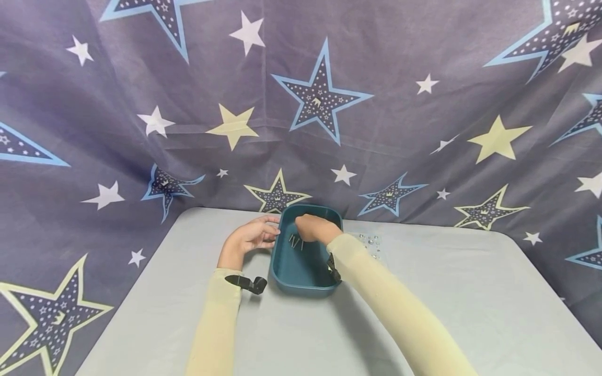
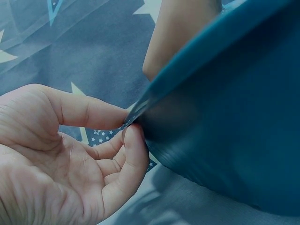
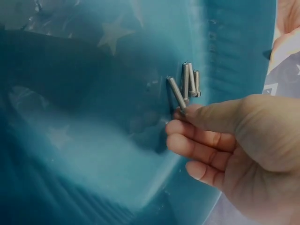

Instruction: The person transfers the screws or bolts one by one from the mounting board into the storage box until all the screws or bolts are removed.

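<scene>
Right hand (image 3: 255, 145) pinching slim metal screw (image 3: 175, 91); more screws (image 3: 191, 79) lying just past fingertips (image 3: 196, 115). Left hand (image 2: 70, 161) pinching rim (image 2: 192, 61) of rounded, glossy bin (image 1: 305, 292).

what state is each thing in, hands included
bin: upright, open-topped
held screw: pinched at one end
other screws: lying in bin, close together
small shiny parts: spread beside bin
left hand: pinching bin's rim
right hand: inside bin, pinching held screw
curtain: hanging, creased

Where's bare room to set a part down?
Table right of the right sleeve and small shiny parts; table left of the left sleeve; near-end floor of the blue bin. Crowded: bin's far half, with right hand and screws; left rim, with left hand.
</scene>
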Available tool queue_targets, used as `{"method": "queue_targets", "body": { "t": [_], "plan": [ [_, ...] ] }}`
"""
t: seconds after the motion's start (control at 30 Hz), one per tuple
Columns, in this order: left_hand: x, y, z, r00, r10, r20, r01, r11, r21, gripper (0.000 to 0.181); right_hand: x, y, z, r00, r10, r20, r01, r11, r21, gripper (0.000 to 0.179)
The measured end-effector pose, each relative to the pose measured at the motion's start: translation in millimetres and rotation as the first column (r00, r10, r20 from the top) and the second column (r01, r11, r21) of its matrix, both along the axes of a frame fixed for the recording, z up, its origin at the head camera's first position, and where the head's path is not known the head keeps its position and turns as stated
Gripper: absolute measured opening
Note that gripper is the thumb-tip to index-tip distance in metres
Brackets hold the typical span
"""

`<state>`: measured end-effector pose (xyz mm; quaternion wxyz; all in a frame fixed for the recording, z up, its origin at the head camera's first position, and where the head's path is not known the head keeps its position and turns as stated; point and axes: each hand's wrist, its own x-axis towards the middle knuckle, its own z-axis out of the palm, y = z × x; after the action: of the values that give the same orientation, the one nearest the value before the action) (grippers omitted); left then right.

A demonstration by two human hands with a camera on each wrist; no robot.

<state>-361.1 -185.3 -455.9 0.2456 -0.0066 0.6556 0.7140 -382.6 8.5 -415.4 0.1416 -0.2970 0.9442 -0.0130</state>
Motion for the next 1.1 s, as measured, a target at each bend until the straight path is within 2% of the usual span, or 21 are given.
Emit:
{"method": "queue_targets", "body": {
  "t": [0.63, 0.9, 1.1],
  "plan": [
    [-0.9, -1.3, 2.4, 1.000, -0.002, -0.008, 0.002, 1.000, -0.008, 0.054, 1.7, -3.5, 0.5, 0.999, -0.032, -0.031, 0.032, 0.999, -0.006, 0.011],
    [-1.4, 0.2, -0.5, 1.000, -0.005, 0.000, 0.005, 1.000, -0.005, 0.057, 4.5, -4.5, -0.2, 0.998, -0.054, -0.026, 0.053, 0.998, -0.017, 0.013],
    [1.5, -3.0, -1.4, 0.999, -0.027, -0.040, 0.028, 0.999, 0.019, 0.050, 5.5, -5.2, -1.4, 0.997, -0.078, -0.014, 0.077, 0.996, -0.040, 0.011]
  ]
}}
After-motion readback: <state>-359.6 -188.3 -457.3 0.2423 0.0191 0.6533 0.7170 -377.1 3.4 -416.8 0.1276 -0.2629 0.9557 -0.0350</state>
